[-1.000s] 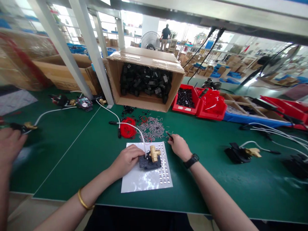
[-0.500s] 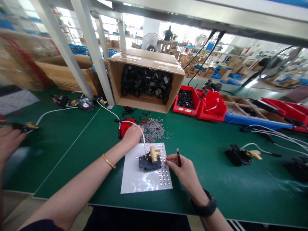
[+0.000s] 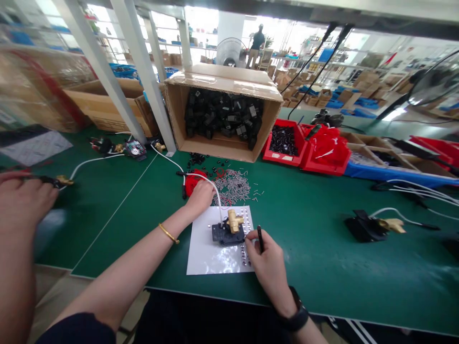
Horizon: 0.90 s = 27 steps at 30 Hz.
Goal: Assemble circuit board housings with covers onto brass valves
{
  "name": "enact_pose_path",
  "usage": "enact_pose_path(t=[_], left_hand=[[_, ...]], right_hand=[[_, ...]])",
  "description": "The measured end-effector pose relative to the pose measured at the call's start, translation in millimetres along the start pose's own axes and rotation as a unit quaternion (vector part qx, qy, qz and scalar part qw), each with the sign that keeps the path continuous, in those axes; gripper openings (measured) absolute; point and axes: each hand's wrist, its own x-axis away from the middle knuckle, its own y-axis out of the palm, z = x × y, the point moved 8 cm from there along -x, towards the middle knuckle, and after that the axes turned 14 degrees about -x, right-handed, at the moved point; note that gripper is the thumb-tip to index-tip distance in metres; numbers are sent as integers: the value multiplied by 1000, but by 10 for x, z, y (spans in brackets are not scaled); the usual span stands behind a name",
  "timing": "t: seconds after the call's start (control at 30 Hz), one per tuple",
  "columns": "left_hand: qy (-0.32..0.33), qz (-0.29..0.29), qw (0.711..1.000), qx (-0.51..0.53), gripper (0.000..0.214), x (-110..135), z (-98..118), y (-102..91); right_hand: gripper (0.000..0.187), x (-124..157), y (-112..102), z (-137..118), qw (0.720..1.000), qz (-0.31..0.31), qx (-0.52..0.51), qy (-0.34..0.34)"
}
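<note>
On a white sheet (image 3: 201, 260) sits a black plastic valve actuator (image 3: 229, 237) with a brass tee fitting (image 3: 234, 221) on top and a white cable rising from it. My left hand (image 3: 201, 196) is at the near edge of a pile of small screws (image 3: 233, 185), fingers curled down; anything between the fingertips is hidden. Beside it lies a red bundle (image 3: 195, 181). My right hand (image 3: 267, 253) holds a slim black pen-like tool (image 3: 260, 239) upright among its fingers. Its thumb and forefinger meet at the actuator's right edge, over rows of small round metallic pieces (image 3: 244, 258) on the sheet.
An open carton (image 3: 224, 153) of black parts stands behind the screws. Red bins (image 3: 283, 157) are to its right. Another actuator (image 3: 366, 227) lies far right. At left, a co-worker's hand (image 3: 28, 200) is by a brass-fitted part. A metal post (image 3: 143, 81) rises behind.
My right hand has closed in on the actuator's right edge, and the black tool has tipped in its grip. My left hand stays by the screws. The view has shifted slightly; the co-worker's hand shows more.
</note>
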Motion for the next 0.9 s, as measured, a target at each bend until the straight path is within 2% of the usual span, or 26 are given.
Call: enact_pose_path(t=[0.1, 0.23, 0.33, 0.37, 0.43, 0.63, 0.9], left_hand=[[-29, 22, 998, 47, 12, 176, -30, -200], [-113, 48, 982, 144, 4, 760, -40, -427], [-198, 55, 940, 273, 7, 1260, 9, -371], [-208, 55, 931, 294, 9, 1386, 59, -326], [-195, 66, 935, 288, 8, 1550, 188, -258], [-96, 127, 964, 211, 10, 1698, 469, -186], [-89, 135, 969, 186, 10, 1719, 546, -129]], right_hand=[[7, -9, 34, -86, 998, -11, 37, -53], [10, 0, 75, -166, 989, -18, 81, -126], [13, 18, 106, -152, 982, -37, 103, -154], [14, 28, 114, -143, 980, -47, 103, -162], [16, 54, 125, -132, 977, -67, 98, -175], [15, 135, 114, -116, 977, -78, 81, -180], [15, 158, 115, -140, 977, -73, 82, -185]])
